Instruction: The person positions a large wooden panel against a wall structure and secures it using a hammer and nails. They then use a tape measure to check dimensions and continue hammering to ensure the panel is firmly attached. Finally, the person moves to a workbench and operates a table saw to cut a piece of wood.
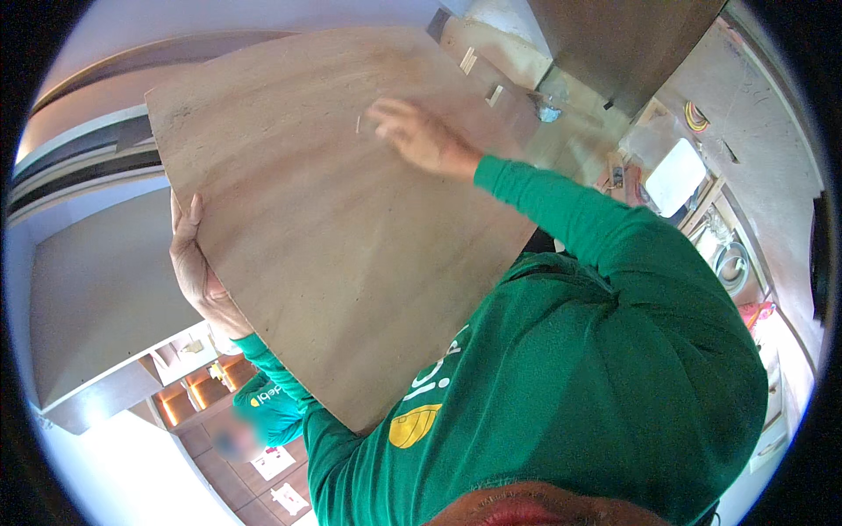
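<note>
A large brown plywood board (pixel 333 237) fills the middle of the view, tilted in front of my chest. My left hand (pixel 200 272) grips its left edge, with the thumb on the near face and the fingers going behind, where they are hidden. Over the board's upper part is my right hand (pixel 417 136), fingers stretched out and a little blurred by motion. Whether that palm touches the surface I cannot tell. A small pale mark shows on the board just beside its fingertips.
At left stands a pale cabinet panel (pixel 105 289). Another person in a green shirt (pixel 272 408) is below left. On the right are a white rectangular panel (pixel 675 178), coiled cable (pixel 730 267) and a tape roll (pixel 695 116). A dark brown panel (pixel 618 48) rises at the top right.
</note>
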Motion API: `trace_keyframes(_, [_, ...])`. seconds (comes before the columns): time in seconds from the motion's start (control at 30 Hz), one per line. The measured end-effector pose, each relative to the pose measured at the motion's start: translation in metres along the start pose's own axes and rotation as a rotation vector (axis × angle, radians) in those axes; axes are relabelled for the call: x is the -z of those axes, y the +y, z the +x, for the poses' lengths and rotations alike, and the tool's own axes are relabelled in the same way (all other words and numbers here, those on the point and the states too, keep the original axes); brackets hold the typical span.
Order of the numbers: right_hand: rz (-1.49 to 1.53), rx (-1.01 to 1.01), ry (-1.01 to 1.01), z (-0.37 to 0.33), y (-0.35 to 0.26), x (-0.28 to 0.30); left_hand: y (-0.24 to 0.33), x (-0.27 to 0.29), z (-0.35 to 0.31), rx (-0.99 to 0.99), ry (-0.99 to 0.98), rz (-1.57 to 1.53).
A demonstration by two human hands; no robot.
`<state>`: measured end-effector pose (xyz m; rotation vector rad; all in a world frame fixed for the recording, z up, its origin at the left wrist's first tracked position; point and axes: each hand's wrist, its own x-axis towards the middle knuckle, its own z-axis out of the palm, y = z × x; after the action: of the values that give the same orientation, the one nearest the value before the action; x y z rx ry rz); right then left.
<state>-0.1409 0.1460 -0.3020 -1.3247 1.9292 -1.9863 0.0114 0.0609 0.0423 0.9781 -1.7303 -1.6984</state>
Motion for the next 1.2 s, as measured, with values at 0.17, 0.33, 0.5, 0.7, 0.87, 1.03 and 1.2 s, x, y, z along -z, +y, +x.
trace_keyframes(0.17, [0.238, 0.104, 0.020, 0.039, -0.019, 0.011, 0.004, -0.020, -0.010, 0.024, 0.158, 0.046])
trace_keyframes(0.33, [0.237, 0.183, -0.070, 0.061, 0.011, 0.015, 0.000, 0.001, -0.002, -0.014, -0.034, 0.011])
trace_keyframes(0.5, [0.261, 0.198, -0.234, 0.067, 0.006, 0.022, -0.002, 0.002, -0.002, -0.054, -0.130, -0.077])
trace_keyframes(0.7, [0.267, 0.101, -0.288, 0.052, -0.011, 0.027, 0.001, 0.006, -0.002, -0.042, -0.176, -0.120])
trace_keyframes(0.87, [0.164, 0.026, -0.220, 0.058, -0.017, 0.031, 0.007, -0.012, 0.006, -0.077, -0.211, -0.127])
trace_keyframes(1.03, [0.356, 0.246, -0.373, -0.015, -0.182, 0.100, 0.008, -0.024, -0.004, -0.148, -0.124, -0.047])
trace_keyframes(1.2, [0.072, 0.320, -0.424, -0.081, -0.278, 0.167, 0.033, -0.062, 0.041, -0.201, -0.465, 0.191])
